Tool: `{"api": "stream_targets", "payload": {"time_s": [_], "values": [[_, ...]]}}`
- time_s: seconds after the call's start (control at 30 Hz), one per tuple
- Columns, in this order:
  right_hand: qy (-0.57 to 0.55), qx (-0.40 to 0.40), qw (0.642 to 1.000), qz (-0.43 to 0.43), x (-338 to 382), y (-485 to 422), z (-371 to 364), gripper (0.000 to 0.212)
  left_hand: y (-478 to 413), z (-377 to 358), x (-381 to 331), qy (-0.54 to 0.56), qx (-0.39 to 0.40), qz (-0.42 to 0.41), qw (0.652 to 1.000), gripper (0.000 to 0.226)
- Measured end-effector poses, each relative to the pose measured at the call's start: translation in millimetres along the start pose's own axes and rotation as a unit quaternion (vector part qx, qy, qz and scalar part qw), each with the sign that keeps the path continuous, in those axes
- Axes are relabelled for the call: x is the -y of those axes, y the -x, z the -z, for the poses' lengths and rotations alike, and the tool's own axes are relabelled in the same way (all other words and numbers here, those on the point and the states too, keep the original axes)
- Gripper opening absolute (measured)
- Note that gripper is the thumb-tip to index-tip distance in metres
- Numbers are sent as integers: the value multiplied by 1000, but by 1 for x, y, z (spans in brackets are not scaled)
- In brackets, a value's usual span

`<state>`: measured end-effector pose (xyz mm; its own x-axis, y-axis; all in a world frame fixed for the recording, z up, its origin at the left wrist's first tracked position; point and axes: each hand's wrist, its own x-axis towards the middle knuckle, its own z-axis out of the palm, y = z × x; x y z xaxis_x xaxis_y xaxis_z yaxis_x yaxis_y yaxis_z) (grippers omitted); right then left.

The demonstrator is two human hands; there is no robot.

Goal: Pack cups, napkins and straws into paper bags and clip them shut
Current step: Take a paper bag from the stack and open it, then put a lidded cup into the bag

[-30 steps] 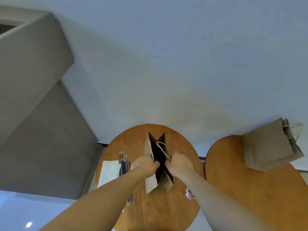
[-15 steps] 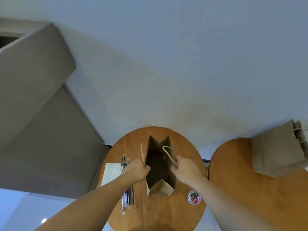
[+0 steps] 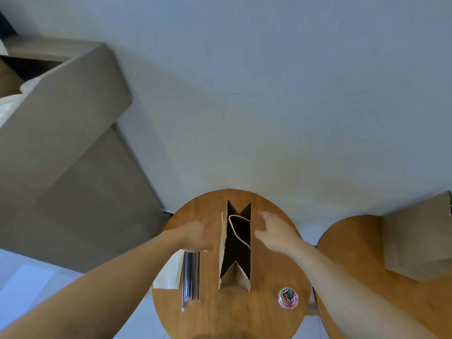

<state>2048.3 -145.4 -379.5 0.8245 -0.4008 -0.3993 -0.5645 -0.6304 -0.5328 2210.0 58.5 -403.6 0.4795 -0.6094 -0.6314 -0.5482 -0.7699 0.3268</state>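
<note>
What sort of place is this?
Probably an indoor room set up for packing: a round wooden table holding an open brown paper bag, plain pale wall, large brown cardboard boxes.

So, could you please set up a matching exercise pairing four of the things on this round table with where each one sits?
Things:
1. open paper bag
2. straws
3. napkins
4. tub of paper clips

Places:
A. at the left edge of the round table
B. standing upright in the middle
C. on the near side, right of the bag
D. lying between the napkins and the bag

Pairs: 1-B; 2-D; 3-A; 4-C
</note>
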Motion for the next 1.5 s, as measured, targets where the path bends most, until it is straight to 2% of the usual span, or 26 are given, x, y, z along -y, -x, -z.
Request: {"api": "stream_targets", "payload": {"time_s": [0.07,0.13,0.3,0.4,0.5,0.6,0.77,0.9,1.0,1.07,1.2,1.33,1.5], "values": [[11,-29,999,38,17,-9,8,58,2,8,-4,-38,-82,-7,996,67],[22,-32,996,77,35,-18,11,54,6,16,-7,-39,-132,-4,990,63],[50,-36,988,142,74,-37,5,51,24,36,-2,-31,-144,56,987,61],[61,-24,986,154,94,-42,-3,51,37,40,12,-12,-154,86,984,43],[80,-10,983,163,115,-48,-13,49,48,47,31,13,-159,108,981,60],[90,-10,982,164,144,-55,-16,47,59,66,46,3,-184,93,979,70],[113,-79,973,186,225,-73,15,47,86,157,60,-43,-268,26,962,73],[119,-151,955,227,310,-79,62,46,122,247,70,-79,-376,-9,923,72],[117,-195,938,261,372,-78,86,45,158,299,92,-98,-438,2,893,67],[115,-202,930,287,410,-76,92,46,181,324,115,-102,-451,24,886,62],[122,-187,916,332,473,-76,86,45,216,349,170,-90,-456,56,883,62],[139,-139,912,360,525,-83,63,49,234,352,219,-62,-453,88,885,69],[200,-46,906,369,565,-96,27,76,240,347,269,-46,-436,130,890,72]]}}
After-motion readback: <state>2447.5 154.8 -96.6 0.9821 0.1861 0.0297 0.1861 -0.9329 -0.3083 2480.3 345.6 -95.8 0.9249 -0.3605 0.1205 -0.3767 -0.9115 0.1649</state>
